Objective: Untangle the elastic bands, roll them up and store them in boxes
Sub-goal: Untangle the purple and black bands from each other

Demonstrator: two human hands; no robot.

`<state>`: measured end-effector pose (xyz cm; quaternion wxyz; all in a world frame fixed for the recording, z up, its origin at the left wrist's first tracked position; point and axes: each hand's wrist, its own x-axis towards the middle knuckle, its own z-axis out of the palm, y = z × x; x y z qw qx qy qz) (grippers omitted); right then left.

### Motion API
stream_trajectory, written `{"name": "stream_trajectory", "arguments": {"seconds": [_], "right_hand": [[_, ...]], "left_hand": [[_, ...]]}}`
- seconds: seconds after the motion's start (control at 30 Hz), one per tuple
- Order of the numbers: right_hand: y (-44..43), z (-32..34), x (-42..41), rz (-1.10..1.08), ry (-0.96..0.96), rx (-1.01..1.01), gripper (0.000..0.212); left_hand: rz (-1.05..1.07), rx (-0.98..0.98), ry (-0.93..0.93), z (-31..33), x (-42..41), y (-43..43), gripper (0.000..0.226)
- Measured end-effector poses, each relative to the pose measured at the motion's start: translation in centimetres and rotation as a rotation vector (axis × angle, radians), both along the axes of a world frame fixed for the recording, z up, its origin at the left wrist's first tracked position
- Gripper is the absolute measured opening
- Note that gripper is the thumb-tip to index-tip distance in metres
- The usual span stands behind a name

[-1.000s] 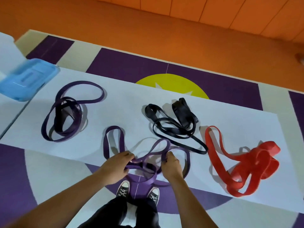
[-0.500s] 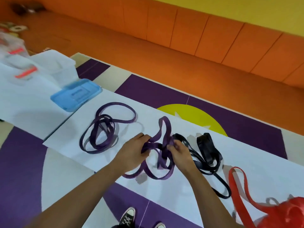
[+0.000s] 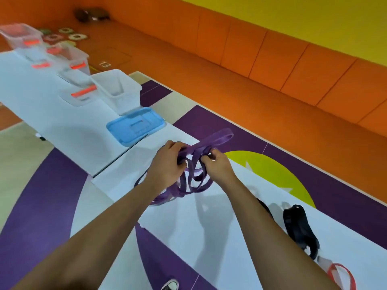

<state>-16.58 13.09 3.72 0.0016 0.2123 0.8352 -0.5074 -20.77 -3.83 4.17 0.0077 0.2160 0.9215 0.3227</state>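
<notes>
A tangled purple elastic band hangs lifted above the white table, one loop sticking out toward the far right. My left hand grips its strands on the left side, and my right hand pinches strands on the right. A second purple band lies on the table, mostly hidden under my left hand. A black band lies at the right, and part of a red band shows at the lower right. An open white box stands on the left table.
A blue lid lies next to the white box. Several clear boxes with orange labels stand further left. An orange padded wall runs behind. My shoes show on the purple floor below.
Both hands have lifted the purple band off the table and carried it up and left, toward the blue lid. The view has swung left, bringing the boxes into sight.
</notes>
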Motion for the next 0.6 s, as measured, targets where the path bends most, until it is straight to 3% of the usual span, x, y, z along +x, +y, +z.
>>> {"name": "stream_trajectory", "arguments": {"seconds": [0.17,0.3,0.4,0.5,0.6], "right_hand": [[-2.8,-3.1,-4.7,0.058,-0.079,0.090,0.015],[-4.1,-7.3,-6.5,0.100,-0.264,0.200,0.028],[-5.0,-9.1,-5.7,0.128,-0.305,0.116,0.028],[-5.0,-9.9,-4.3,0.157,-0.303,0.085,0.042],[-4.1,-11.0,-2.7,0.158,-0.323,0.088,0.054]], "left_hand": [[0.109,-0.100,-0.139,-3.9,-2.8,-1.9,0.040],[0.140,-0.195,-0.328,-9.1,-3.1,-3.8,0.040],[0.182,-0.178,-0.410,-12.7,-2.6,-5.1,0.043],[0.191,-0.206,-0.430,-14.4,-2.0,-5.7,0.062],[0.154,-0.374,-0.417,-15.2,-1.8,-6.0,0.087]]}}
